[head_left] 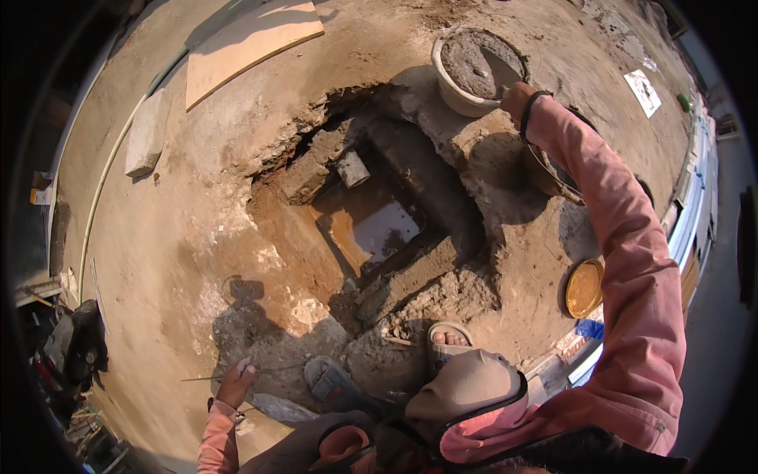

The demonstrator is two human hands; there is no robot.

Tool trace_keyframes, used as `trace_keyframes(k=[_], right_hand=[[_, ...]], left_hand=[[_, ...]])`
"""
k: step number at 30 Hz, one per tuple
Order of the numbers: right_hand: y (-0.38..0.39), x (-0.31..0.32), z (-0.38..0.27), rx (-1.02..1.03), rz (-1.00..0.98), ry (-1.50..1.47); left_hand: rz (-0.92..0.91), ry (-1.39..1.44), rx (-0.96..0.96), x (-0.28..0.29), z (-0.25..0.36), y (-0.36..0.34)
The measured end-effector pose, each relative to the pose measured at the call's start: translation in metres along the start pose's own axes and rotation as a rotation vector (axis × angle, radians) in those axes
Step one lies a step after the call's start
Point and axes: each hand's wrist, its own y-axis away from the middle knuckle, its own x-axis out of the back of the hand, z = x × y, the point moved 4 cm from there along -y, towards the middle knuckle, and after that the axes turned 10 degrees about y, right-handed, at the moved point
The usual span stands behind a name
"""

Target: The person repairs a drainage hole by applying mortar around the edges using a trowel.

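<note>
My right hand [517,103] is closed at the rim of a round bucket [462,99] of wet grey mortar [466,59], beyond the pit at upper right; what its fingers grip is unclear. My left hand [237,381], low at left, is closed on something small I cannot make out, with a thin rod [197,378] beside it. Between them lies a broken-edged pit [426,174] with muddy water [379,233] at its bottom and a pale block [351,170] on its inner side. My sandalled feet [328,379] stand at the near edge.
A board [245,51], concrete block [146,130] and hose [108,174] lie upper left. A second container [553,182] is under my right arm, above a yellow round lid or pan [583,288]. Dark clutter [67,340] fills the left edge; pale planks [695,197] line the right.
</note>
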Motion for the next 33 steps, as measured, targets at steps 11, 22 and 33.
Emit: trace_keyframes(k=[11, 22, 33], right_hand=[[-0.025, -0.004, -0.016, -0.587, 0.228, -2.118], [0.028, 0.001, -0.036, -0.64, 0.265, -2.337], [0.113, 0.04, -0.03, -0.614, 0.312, -2.364]], left_hand=[[0.021, 0.381, 0.109, -0.041, -0.09, 0.024], [0.095, 0.385, 0.111, -0.039, -0.125, 0.035], [0.066, 0.398, 0.134, -0.049, -0.141, 0.031]])
